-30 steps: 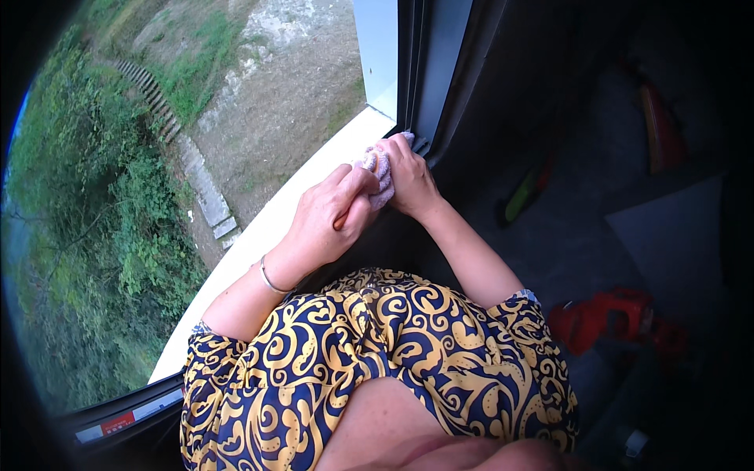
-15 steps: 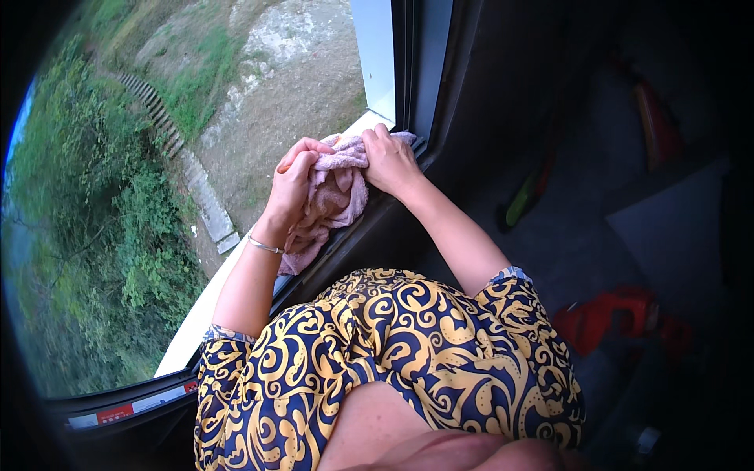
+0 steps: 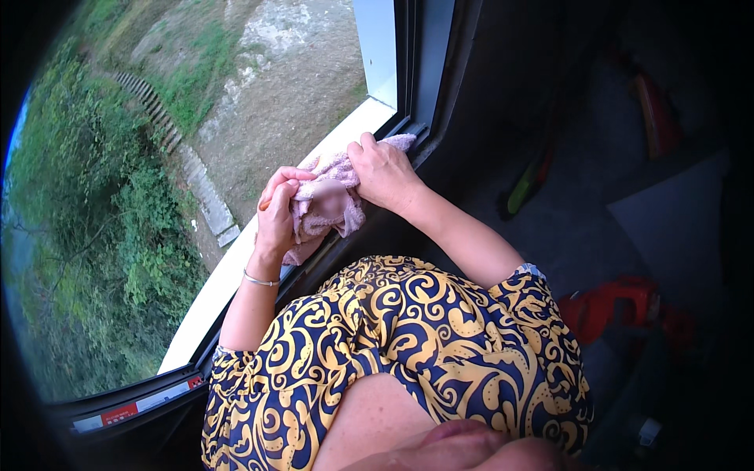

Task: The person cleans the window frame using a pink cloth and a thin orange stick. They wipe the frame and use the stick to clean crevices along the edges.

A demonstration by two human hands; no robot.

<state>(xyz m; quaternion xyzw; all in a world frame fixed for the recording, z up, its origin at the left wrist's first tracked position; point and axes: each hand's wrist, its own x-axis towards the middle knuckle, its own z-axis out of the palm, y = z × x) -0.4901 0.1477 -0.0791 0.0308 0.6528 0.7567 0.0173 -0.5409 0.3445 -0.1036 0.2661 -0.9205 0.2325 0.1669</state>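
A crumpled pink terry cloth (image 3: 316, 226) is bunched over the lower track of an open window. My left hand (image 3: 276, 213) grips its left side, fingers bent around the folds. A small orange bit shows beside those fingers; what it is I cannot make out. On the cloth's other side, my right hand (image 3: 386, 176) closes on the fabric with the knuckles up. One end of the cloth pokes out past that hand, toward the frame's corner. The cloth hides the stretch of track beneath it.
A white outer ledge (image 3: 216, 314) runs along the opening, with a steep drop to trees and bare ground outside. The dark window frame (image 3: 420, 71) rises at the far side. Red objects (image 3: 613, 308) and a green-tipped item (image 3: 520, 195) lie on the dark floor at right.
Both hands have shifted a little left and nearer to me along the track, with the cloth. The left hand moved more, and the cloth's hanging part is more bunched up.
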